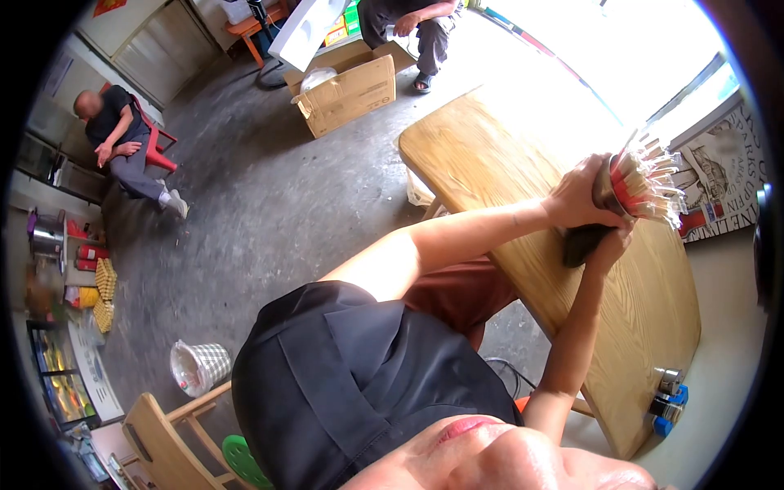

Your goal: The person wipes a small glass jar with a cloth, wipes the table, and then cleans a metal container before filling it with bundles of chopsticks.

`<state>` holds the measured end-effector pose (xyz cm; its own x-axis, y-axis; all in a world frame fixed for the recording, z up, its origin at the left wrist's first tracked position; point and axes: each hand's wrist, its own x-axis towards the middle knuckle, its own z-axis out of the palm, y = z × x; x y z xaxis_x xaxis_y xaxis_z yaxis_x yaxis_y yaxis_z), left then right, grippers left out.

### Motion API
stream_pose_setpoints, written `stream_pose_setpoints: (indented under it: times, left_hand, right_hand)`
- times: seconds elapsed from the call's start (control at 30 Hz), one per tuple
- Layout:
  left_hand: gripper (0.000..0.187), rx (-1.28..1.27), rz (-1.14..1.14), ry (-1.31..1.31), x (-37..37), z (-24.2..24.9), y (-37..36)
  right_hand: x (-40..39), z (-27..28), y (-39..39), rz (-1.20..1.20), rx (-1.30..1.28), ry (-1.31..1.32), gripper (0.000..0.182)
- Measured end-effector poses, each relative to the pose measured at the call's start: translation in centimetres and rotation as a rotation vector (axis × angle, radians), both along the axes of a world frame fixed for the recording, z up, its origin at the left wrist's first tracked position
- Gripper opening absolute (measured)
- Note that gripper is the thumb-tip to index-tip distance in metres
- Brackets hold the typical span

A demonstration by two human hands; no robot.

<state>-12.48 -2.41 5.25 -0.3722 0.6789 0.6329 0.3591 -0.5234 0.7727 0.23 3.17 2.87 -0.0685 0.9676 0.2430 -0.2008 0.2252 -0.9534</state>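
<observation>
My left hand (pixel 578 194) is wrapped round a metallic cup (pixel 606 188) above the wooden table (pixel 482 155). The cup tilts to the right and is packed with wrapped disposable chopsticks (pixel 649 184), some with red on their sleeves. Just below, my right hand (pixel 611 247) is closed beside the cup's base, on a dark cloth-like item (pixel 581 245) at the tabletop. Part of that item and some of the right fingers are hidden.
Small metal and blue items (pixel 670 402) stand at the table's near end. Beyond it are a large cardboard box (pixel 347 94), a seated person (pixel 122 135) on a red chair and another person's legs (pixel 433 49). A checkered bin (pixel 200 367) and wooden chair (pixel 163 441) stand behind me.
</observation>
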Motion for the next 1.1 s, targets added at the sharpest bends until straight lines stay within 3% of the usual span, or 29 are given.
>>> stream_pose_setpoints:
  times: [0.27,0.47,1.1]
  left_hand:
    - [0.103,0.056,0.059,0.010,0.2,-0.5,-0.4]
    - [0.102,0.048,0.052,0.002,0.1,-0.5,-0.5]
    - [0.101,0.039,0.032,-0.004,-0.1,-0.4,-0.8]
  right_hand:
    - [0.4,-1.0,0.6,0.030,0.054,-0.125,0.043]
    - [-0.1,-0.3,-0.2,0.019,0.001,-0.027,0.038]
    - [0.1,-0.4,0.0,0.046,-0.027,-0.061,0.040]
